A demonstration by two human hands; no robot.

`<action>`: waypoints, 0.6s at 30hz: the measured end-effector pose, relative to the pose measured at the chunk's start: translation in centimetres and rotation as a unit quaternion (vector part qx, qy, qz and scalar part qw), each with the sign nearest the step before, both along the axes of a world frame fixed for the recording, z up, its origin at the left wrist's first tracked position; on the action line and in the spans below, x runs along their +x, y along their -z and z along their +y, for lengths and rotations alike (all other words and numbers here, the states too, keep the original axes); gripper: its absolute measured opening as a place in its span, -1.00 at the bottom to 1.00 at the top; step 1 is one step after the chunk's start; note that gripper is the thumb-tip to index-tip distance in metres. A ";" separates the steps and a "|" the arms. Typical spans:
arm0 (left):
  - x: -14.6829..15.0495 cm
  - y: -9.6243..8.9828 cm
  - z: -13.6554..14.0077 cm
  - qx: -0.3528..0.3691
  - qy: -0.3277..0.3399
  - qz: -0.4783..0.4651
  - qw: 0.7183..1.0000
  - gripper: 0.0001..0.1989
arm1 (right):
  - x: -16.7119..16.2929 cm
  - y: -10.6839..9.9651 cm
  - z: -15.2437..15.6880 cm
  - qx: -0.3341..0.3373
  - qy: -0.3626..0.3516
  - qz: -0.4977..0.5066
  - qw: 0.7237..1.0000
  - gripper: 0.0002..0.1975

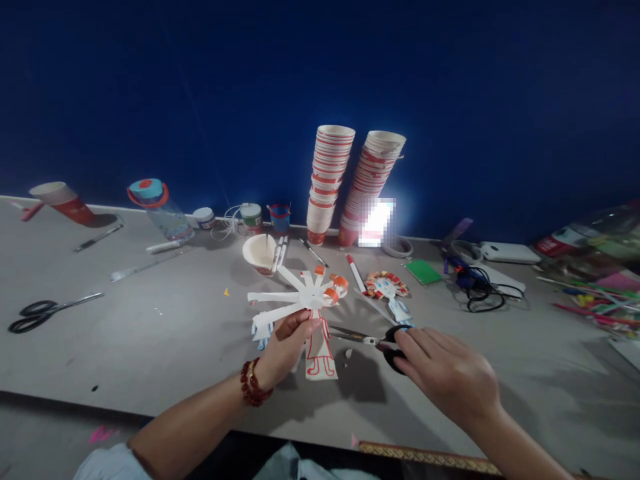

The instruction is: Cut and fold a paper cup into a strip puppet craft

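The left fingers (301,323) are pinching the paper figure (319,345) below its head. It is probably handling light and tear-prone, its body offering safer hold than the strips (273,297) above them. The right fingers (411,341) are gripping scissors (369,341).

cannot inspect torso edge of held paper figure (320,348): covered by left hand (286,347). cannot view upper part of blue-outlined figure (263,339), behind paper strips (277,313) just left of the grip. cannot read pixelated bright panel (376,223) beyond the grip, nor identify tiny specks (159,311) well left of the grip. cannot trace coloured sticks (597,305), far right of the grip, past the picture edge.
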State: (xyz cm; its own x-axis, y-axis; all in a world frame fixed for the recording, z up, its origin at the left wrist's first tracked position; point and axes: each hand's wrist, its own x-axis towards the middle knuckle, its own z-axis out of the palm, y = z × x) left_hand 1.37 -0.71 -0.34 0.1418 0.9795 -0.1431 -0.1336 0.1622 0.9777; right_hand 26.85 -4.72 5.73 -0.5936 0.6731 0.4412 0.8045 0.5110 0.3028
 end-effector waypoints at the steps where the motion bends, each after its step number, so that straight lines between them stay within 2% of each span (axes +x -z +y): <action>1: 0.0 0.0 0.0 0.001 0.008 -0.008 1.000 -0.74 | 0.0 0.0 0.0 0.001 0.001 0.000 1.000 -0.55; 11: 0.1 -1.0 -0.2 -0.001 0.024 -0.037 0.999 -0.70 | -0.4 0.1 0.1 -0.012 0.000 0.011 1.000 -0.62; 18: 0.1 -1.6 -0.6 0.030 0.045 -0.044 0.998 -0.66 | -0.4 0.4 0.4 -0.010 0.001 0.006 1.000 -0.63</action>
